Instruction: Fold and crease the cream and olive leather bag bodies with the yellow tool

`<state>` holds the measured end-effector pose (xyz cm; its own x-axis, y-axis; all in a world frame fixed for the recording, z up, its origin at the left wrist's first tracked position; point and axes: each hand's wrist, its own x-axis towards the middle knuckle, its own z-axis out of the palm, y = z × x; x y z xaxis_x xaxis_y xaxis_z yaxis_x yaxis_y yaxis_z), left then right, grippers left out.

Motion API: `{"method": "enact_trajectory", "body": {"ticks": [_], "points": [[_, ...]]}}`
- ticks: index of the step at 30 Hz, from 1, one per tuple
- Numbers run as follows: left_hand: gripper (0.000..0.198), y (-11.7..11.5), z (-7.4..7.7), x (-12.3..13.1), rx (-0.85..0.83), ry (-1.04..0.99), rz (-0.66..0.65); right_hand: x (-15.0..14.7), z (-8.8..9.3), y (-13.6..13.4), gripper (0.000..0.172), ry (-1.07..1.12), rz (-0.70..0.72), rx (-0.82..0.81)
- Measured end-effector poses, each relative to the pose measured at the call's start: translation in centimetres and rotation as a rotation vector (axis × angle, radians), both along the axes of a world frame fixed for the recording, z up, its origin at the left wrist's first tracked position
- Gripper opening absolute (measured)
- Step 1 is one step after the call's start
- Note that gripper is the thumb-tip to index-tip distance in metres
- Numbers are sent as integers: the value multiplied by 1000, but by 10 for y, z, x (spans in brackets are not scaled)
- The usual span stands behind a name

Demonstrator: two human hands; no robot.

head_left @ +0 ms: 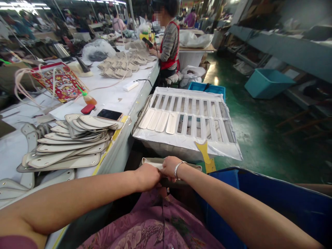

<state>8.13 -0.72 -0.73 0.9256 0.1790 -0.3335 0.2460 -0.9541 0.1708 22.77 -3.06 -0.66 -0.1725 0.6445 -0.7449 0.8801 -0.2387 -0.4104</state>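
Observation:
Over my lap, both hands meet at a cream and olive-grey leather-like piece (153, 161). My left hand (147, 176) is closed on its near left part. My right hand (172, 168), with a silver bracelet at the wrist, pinches it beside the left fingers. The fingertips and the piece's middle are hidden. To the left, a pile of cream curved panels with small metal eyelets (70, 148) lies on the white table (116, 100). Beyond my hands, several cream strips (157, 121) lie side by side on a white slatted rack (189, 138).
A phone (110, 114), a red case (88, 109), a glue bottle (89, 99) and a printed bag (61, 81) are on the table. A blue bin (259, 207) stands close at right, a yellow bracket (206, 157) beside the rack. A co-worker (169, 45) sits ahead.

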Motion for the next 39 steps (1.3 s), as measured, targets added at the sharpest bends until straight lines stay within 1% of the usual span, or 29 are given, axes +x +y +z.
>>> {"method": "enact_trajectory", "body": {"ticks": [2, 4, 5, 6, 8, 10, 12, 13, 15, 17, 18, 19, 22, 25, 27, 35, 37, 39], "points": [[11, -1, -5, -2, -1, -71, -176, 0, -3, -2, 36, 15, -12, -4], [11, 2, -9, -7, 0, -188, -360, 0, -5, -2, 34, 20, -24, -6], [11, 4, -10, -9, 2, -245, -425, 0, -5, -2, 34, 20, -28, -4], [12, 6, -10, -12, 12, -287, -469, 0, -5, -2, 35, 22, -32, 2], [13, 8, -10, -15, 49, -338, -496, 1, -4, -2, 38, 32, -40, 15], [16, 7, -8, -18, 78, -373, -446, 4, -2, -3, 42, 50, -52, 16], [19, 4, -7, -19, 85, -391, -317, 10, 0, -8, 43, 112, -50, 45], [21, 1, -6, -21, 80, -393, -244, 15, 0, -12, 41, 158, -34, 106], [24, -3, -6, -23, 67, -392, -131, 26, 0, -25, 32, 247, 48, 326], [27, -6, -7, -27, 51, -398, -86, 37, -1, -38, 25, 280, 173, 550], [28, -7, -8, -29, 39, -405, -75, 40, -2, -45, 25, 278, 227, 616], [27, -7, -9, -31, 26, -416, -62, 43, -3, -50, 26, 272, 268, 647], [24, -7, -11, -35, -26, -445, 14, 42, -6, -57, 24, 248, 309, 658], [22, -7, -10, -35, -61, -419, 68, 31, -6, -55, 14, 144, 299, 642], [23, -7, -9, -33, -65, -390, 88, 24, -4, -51, 11, 75, 298, 621], [23, -9, -10, -30, -64, -379, 151, 16, 7, -46, 16, 8, 389, 601], [23, -9, -11, -30, -61, -373, 152, 16, 7, -46, 15, 11, 382, 592], [22, -10, -12, -30, -53, -368, 166, 19, 5, -48, 16, 48, 336, 592]]}}
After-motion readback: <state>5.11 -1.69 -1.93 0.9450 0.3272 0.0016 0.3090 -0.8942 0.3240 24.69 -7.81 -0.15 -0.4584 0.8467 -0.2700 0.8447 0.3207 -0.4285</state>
